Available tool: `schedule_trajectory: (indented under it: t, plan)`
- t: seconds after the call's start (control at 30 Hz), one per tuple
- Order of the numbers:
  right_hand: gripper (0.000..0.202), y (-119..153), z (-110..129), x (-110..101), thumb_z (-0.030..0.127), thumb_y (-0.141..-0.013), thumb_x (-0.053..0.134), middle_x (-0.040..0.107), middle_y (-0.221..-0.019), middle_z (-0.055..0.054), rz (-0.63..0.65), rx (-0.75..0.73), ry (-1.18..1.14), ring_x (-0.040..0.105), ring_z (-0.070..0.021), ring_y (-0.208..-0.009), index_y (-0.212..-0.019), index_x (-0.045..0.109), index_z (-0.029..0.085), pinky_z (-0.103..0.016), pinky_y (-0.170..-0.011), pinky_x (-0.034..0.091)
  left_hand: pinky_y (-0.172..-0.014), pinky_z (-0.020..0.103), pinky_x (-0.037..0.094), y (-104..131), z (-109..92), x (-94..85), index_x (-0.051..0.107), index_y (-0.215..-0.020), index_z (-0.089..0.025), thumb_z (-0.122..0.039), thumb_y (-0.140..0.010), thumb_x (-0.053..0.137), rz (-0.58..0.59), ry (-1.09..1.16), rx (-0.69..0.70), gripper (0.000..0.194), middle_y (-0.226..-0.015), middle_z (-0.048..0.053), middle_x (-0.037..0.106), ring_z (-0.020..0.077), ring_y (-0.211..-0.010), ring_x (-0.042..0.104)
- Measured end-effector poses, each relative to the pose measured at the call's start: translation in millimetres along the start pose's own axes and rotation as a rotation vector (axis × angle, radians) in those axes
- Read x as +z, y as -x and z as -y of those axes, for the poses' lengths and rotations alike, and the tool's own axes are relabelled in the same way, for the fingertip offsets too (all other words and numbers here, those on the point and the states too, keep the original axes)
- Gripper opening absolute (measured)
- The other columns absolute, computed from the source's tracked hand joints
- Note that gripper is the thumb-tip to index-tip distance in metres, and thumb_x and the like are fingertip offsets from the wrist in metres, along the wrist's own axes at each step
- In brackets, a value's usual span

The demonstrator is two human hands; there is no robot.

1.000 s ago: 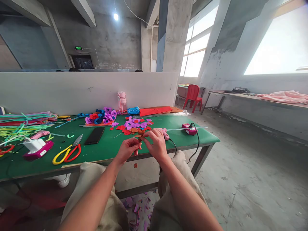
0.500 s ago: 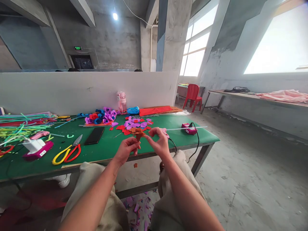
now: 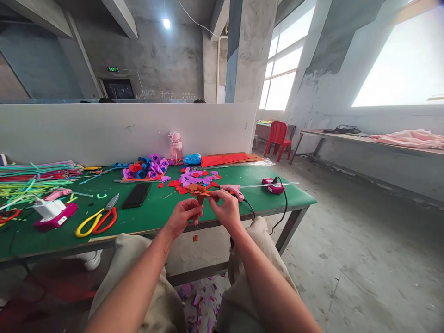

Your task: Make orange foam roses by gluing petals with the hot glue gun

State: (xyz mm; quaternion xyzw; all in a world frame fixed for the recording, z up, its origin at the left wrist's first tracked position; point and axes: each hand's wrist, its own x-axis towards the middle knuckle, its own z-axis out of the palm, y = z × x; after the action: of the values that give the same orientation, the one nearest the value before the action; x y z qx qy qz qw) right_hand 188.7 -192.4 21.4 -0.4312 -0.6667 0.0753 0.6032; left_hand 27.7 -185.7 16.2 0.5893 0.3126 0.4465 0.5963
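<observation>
Between my hands, over the front edge of the green table, is an orange-brown paper flower [image 3: 201, 196]. My left hand [image 3: 183, 214] pinches it from below at its base. On its right side, my right hand [image 3: 224, 209] grips a petal edge between thumb and fingers. Just behind the flower lie loose red and purple paper petals [image 3: 194, 178]. A pink glue gun [image 3: 233, 190] rests beyond my right hand, its black cord running off the table edge. The flower's base is partly hidden by my left fingers.
Scissors [image 3: 97, 219] and a black phone [image 3: 136, 196] lie to the left. Finished paper flowers [image 3: 147, 167], a pink bottle [image 3: 175, 147] and red paper [image 3: 222, 159] stand along the back. Pipe cleaners [image 3: 38, 171] pile at far left. A magenta power socket [image 3: 272, 186] sits right.
My right hand has closed in and lowered onto the flower's right side, its raised fingers now pressed together. The glue gun behind it shows more. My left hand keeps its place.
</observation>
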Motion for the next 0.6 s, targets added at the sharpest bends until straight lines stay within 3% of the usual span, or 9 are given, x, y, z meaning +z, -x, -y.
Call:
schedule_trajectory:
  t: [0.3,0.43,0.5,0.6]
  plan:
    - [0.008,0.5,3.6,-1.5,0.019,-0.078,0.054,0.062,-0.066,0.001,-0.075,-0.02,0.092,0.056,-0.0152,-0.063,-0.072,0.059,0.021,-0.029,-0.067,0.046,-0.042,0.02,0.039,2.4,0.4,-0.8,0.054,-0.069,-0.016,-0.032,-0.073,0.071,0.076,0.018,-0.058,0.024,-0.061,-0.002,0.061,0.0063,-0.042,0.049]
    - [0.009,-0.2,4.0,-3.7,0.027,-0.082,0.056,0.059,-0.068,0.002,-0.14,0.034,0.031,0.053,-0.0132,-0.059,-0.075,0.054,0.022,-0.027,-0.062,0.045,-0.043,0.022,0.04,-0.1,1.7,0.2,0.054,-0.07,-0.016,-0.033,-0.073,0.071,-0.029,-0.021,0.023,0.023,-0.061,-0.002,0.061,0.0071,-0.041,0.049]
    - [0.005,0.1,7.0,-6.5,0.027,-0.082,0.057,0.06,-0.075,0.0,-0.183,-0.03,0.067,0.055,-0.0144,-0.065,-0.082,0.055,0.022,-0.029,-0.068,0.046,-0.043,0.022,0.04,-2.1,2.9,0.1,0.056,-0.069,-0.016,-0.034,-0.073,0.07,-0.102,-0.05,0.08,0.023,-0.061,-0.002,0.061,0.0074,-0.041,0.05]
    - [0.01,2.0,13.2,-9.9,0.021,-0.081,0.057,0.062,-0.094,-0.005,-0.125,-0.237,0.198,0.056,-0.0193,-0.088,-0.091,0.059,0.022,-0.035,-0.083,0.044,-0.045,0.022,0.04,-4.5,5.2,-1.2,0.058,-0.069,-0.016,-0.034,-0.074,0.069,-0.159,-0.088,0.127,0.022,-0.061,-0.002,0.061,0.0072,-0.042,0.049]
